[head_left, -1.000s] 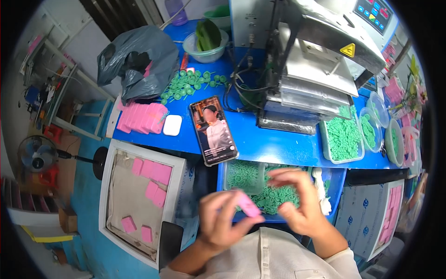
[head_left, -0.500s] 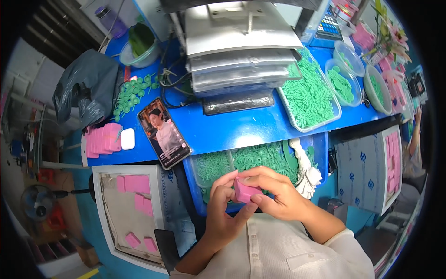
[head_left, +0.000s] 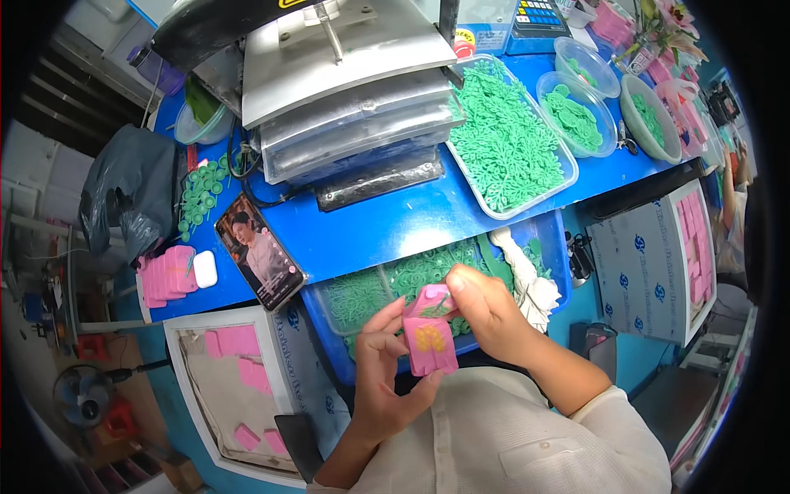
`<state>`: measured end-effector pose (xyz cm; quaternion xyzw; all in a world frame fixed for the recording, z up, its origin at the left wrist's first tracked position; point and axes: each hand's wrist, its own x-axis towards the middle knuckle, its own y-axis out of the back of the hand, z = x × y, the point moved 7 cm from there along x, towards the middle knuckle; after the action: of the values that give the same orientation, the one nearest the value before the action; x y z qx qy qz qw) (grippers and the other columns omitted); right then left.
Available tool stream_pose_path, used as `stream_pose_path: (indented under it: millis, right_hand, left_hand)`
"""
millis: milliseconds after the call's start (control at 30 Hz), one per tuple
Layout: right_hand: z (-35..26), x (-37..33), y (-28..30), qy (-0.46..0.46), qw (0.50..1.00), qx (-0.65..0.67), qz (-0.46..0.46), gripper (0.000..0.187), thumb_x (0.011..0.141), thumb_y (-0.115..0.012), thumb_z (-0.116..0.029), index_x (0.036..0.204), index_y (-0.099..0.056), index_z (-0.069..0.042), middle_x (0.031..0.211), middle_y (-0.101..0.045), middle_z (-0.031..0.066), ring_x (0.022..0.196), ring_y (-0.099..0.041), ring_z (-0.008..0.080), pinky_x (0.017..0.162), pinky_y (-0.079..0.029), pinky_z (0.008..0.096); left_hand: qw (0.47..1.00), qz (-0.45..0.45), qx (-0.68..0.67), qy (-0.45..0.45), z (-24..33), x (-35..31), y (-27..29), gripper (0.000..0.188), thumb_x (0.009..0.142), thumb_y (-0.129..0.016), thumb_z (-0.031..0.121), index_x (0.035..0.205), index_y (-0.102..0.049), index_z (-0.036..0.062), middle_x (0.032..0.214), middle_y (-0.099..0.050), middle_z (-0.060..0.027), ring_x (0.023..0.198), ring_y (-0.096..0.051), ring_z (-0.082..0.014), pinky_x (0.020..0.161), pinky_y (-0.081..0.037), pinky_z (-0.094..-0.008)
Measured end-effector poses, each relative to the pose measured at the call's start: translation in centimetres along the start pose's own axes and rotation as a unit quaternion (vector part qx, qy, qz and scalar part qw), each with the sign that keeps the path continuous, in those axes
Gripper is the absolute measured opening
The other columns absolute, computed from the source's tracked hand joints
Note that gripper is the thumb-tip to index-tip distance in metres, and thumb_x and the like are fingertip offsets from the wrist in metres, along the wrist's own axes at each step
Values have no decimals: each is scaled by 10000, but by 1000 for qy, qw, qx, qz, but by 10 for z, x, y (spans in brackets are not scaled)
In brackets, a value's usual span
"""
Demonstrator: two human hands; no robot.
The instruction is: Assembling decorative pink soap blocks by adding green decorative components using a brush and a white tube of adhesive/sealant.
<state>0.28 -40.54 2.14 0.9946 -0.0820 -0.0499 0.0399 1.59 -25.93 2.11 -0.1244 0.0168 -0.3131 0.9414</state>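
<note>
A small pink mold [head_left: 429, 356] is spread apart in front of my chest, its inner faces showing. A yellow flower-like shape [head_left: 429, 337] sits on the lower face. On the upper flap [head_left: 433, 295] there are thin green lines or a green piece, too small to make out. My left hand [head_left: 385, 366] grips the lower part by its left side, thumb at the bottom edge. With thumb and fingers, my right hand [head_left: 485, 311] pinches the upper flap at its right edge. Behind the hands is a blue tray [head_left: 562, 272] of green pieces, with a white cloth [head_left: 527, 276] in it.
A metal press [head_left: 354, 115] stands on the blue table [head_left: 370, 239]. Right of it are a clear tub [head_left: 568, 188] of green leafy pieces and several bowls. To the left lie a phone [head_left: 262, 251], a white case [head_left: 205, 268] and stacked pink molds [head_left: 167, 276]. A white-framed panel [head_left: 181, 350] holds pink blocks.
The pink mold was closed between both hands and now is opened up, showing its inside. My right hand has risen with the upper flap. The whole view has turned somewhat.
</note>
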Motion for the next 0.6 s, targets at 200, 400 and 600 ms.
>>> stream_pose_path:
  millis: [200,400,600]
  right_hand:
    - [15,2,5,-126,977,173,8,334,1024,-378,-297,947,-478,13,778,-549,108,726,-600,178,652,-530,318]
    - [13,-4,-16,4,985,29,-169,457,964,-470,-69,1405,-348,-92,1109,-607,152,968,-632,243,881,-491,346]
    - [5,-14,-31,153,977,-30,-147,378,959,-409,-3,1332,-443,-58,1058,-617,165,870,-662,232,764,-513,338]
  left_hand:
    - [998,-48,28,9,-1,-1,3,441,742,-646,-42,1138,-466,31,1409,-279,-231,1274,-410,-270,1038,-356,-405]
    - [991,83,97,27,8,4,27,323,808,-571,-60,1119,-527,18,1361,-375,-210,1198,-482,-231,983,-409,-342]
    - [975,116,186,26,12,4,39,284,845,-550,-36,1124,-516,2,1322,-422,-216,1154,-517,-220,964,-418,-327]
